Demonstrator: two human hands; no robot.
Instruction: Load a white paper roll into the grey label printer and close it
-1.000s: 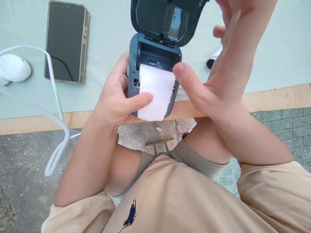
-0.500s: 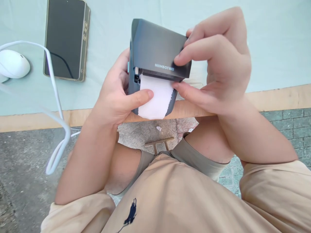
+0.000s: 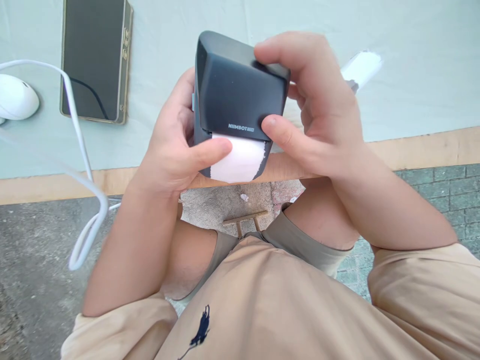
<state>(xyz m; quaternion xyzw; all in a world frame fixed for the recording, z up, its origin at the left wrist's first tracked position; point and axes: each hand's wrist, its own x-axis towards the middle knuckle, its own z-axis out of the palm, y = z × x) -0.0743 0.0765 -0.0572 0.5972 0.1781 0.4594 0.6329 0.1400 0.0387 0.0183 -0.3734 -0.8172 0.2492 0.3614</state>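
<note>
A dark label printer (image 3: 240, 95) marked NIIMBOT is held above the table's near edge, its lid lowered. A strip of white label paper (image 3: 238, 162) with a ragged right edge sticks out below the lid. My left hand (image 3: 176, 145) grips the printer's left side, and its thumb presses the paper strip. On the right side, my right hand (image 3: 315, 105) is curled around the printer, thumb against the lid's lower right corner and index finger on its top. The printer's underside and some left fingers are hidden.
A phone (image 3: 95, 60) in a case lies on the pale table cover (image 3: 168, 30) at left. Beside it are a white rounded device (image 3: 18, 97) and a looping white cable (image 3: 77, 120). A white scrap (image 3: 362, 70) lies behind my right hand. The table has a wooden edge (image 3: 423, 147).
The printer's raised lid has come down over the paper strip. My right thumb has moved from under the lid's edge onto its front, and the index finger onto its top.
</note>
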